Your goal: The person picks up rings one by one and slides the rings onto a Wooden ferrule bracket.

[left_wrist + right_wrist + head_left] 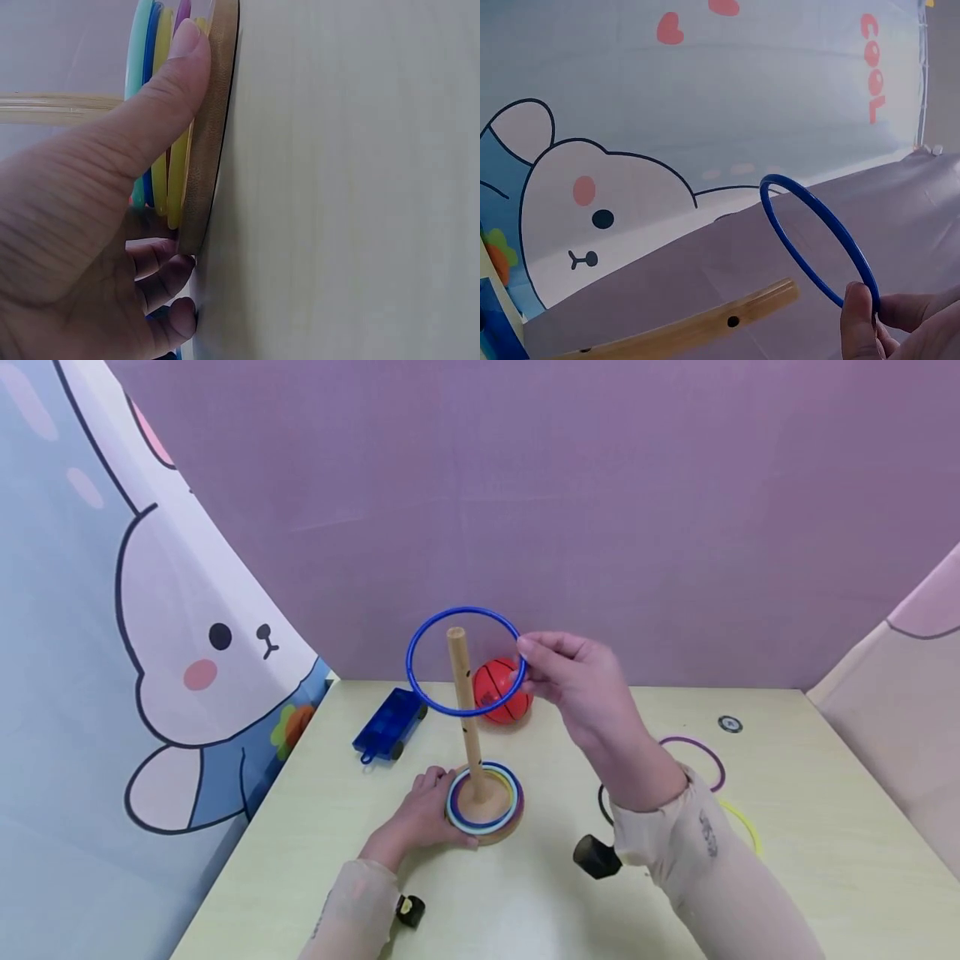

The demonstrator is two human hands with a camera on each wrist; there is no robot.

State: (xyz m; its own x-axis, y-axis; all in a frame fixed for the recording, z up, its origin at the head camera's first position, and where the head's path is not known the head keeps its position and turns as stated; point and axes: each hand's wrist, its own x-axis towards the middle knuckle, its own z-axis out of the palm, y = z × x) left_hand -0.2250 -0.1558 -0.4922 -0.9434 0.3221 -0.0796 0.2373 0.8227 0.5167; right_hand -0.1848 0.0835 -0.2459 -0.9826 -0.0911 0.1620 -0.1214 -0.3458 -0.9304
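Left hand, nearest the camera, grips the wooden base with curled fingers; right hand pinches a blue ring held around the top of the peg

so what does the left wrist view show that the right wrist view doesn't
Only the left wrist view: the left hand gripping the round wooden base, its thumb across the stacked coloured plastic rings. Only the right wrist view: the right hand pinching the thin blue plastic ring, plus the rabbit-print backdrop. Both show the wooden peg.
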